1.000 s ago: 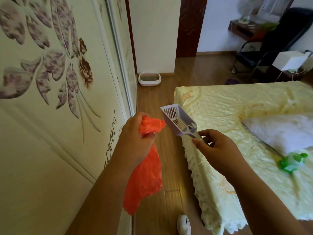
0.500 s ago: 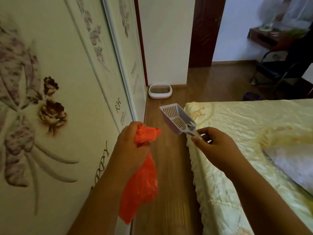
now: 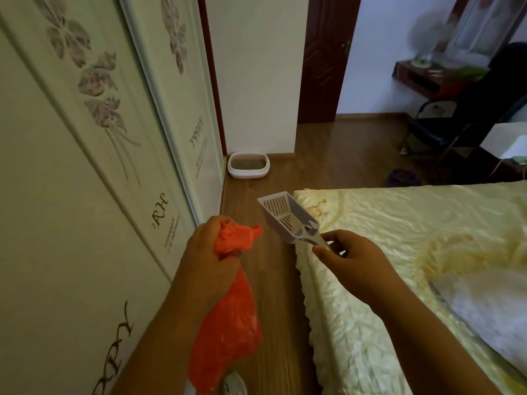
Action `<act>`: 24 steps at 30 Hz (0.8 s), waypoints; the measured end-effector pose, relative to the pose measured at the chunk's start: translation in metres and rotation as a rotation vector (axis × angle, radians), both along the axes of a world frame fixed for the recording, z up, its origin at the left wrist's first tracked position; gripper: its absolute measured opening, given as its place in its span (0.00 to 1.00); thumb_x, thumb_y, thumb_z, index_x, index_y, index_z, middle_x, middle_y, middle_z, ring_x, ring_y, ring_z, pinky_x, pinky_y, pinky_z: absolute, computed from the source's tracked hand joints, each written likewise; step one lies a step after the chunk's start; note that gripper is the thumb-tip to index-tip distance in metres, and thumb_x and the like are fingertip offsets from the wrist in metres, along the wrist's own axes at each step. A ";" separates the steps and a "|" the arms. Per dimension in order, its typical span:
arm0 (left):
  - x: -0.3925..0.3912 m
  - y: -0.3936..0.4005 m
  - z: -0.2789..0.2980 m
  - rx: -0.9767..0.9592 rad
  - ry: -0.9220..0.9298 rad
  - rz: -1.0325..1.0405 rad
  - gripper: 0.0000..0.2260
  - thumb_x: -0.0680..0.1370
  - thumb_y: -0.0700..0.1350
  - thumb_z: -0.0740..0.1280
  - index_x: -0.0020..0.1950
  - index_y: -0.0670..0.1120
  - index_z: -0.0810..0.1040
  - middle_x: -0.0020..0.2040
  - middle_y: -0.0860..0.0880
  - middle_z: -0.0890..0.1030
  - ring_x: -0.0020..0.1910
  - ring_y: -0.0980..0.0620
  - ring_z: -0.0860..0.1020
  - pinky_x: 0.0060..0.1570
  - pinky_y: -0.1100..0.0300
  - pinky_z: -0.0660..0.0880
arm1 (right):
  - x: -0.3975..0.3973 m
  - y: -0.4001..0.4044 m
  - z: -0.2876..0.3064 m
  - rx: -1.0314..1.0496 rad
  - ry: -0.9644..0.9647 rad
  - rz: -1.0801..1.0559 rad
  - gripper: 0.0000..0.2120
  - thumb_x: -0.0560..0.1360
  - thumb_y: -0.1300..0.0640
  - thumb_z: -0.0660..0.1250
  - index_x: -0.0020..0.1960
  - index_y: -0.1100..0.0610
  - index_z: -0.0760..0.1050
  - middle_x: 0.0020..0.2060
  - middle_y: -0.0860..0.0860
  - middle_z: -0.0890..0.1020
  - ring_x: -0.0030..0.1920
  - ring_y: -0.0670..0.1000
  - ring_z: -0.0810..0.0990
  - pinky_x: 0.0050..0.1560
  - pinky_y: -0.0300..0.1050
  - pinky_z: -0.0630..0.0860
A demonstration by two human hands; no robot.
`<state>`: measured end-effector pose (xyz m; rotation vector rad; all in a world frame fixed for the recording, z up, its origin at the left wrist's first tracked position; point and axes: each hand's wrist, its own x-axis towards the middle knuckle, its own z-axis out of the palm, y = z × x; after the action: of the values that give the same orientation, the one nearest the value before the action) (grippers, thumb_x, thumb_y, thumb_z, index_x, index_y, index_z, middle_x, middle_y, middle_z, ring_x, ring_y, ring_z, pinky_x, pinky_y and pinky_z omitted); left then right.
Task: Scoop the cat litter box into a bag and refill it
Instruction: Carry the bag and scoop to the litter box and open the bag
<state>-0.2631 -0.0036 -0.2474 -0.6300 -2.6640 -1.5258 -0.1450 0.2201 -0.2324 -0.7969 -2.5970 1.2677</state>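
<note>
Both hands are loaded for the job and nothing is scooped yet. The left hand [image 3: 212,252] grips the bunched neck of an orange bag [image 3: 228,332], which hangs limp and closed beside the wardrobe [image 3: 85,195]. The right hand [image 3: 353,260] pinches the handle of a slotted scoop [image 3: 286,216], its empty pan tipped up over the corner of the bed [image 3: 399,238]. Compared with a second ago, the litter box [image 3: 248,165] looks larger and sits lower in view, so the person has walked nearer along the floor [image 3: 256,203] between wardrobe and bed. It lies against the far wall, in the corner by the wardrobe's end, well apart from the hands. Judging by this, the approach continues; opening the bag likely comes next.
</note>
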 end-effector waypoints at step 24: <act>-0.364 0.117 0.004 -0.035 -0.125 -0.104 0.25 0.66 0.82 0.54 0.58 0.71 0.65 0.59 0.60 0.71 0.57 0.55 0.75 0.55 0.55 0.75 | -0.340 0.105 -0.010 -0.005 -0.036 -0.099 0.17 0.79 0.46 0.68 0.66 0.48 0.76 0.48 0.42 0.80 0.43 0.41 0.79 0.36 0.32 0.70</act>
<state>-0.6273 0.1136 -0.2437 -0.7087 -2.7973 -1.5976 -0.4848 0.3251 -0.2423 -0.9447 -2.5478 1.2444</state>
